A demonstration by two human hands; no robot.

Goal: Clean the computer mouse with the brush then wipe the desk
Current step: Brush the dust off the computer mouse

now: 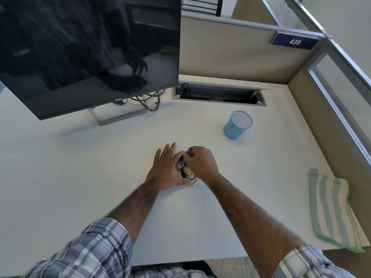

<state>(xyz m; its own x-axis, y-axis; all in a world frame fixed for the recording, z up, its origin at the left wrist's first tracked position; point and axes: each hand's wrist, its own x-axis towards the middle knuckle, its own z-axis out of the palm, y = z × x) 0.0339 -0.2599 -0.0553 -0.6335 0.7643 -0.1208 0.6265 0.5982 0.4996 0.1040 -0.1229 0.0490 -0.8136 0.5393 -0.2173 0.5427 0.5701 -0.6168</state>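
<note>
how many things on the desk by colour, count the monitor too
blue: 2, blue mesh pen cup and blue-handled brush
black: 2, black flat monitor and black computer mouse
green: 1, green-and-white striped cloth
total: 5

desk (80,177): under everything listed; partition (230,51) behind and to the right.
monitor (90,51): far left of the desk, on its stand (118,117); cables (148,101) behind the stand.
cable hatch (218,93): sunk into the desk's far edge, right of the monitor.
number plate (294,41): on the partition's top, far right.
mesh pen cup (237,125): upright, before the hatch, behind and right of the mouse.
computer mouse (187,173): centre of the desk, crumbs (194,183) on and around it.
left hand (167,167): against the mouse's left side, thumb round its near end.
right hand (200,161): just right of the mouse, gripping the brush (183,163), tip down on the mouse.
cloth (331,209): near right corner, well apart from the mouse.
</note>
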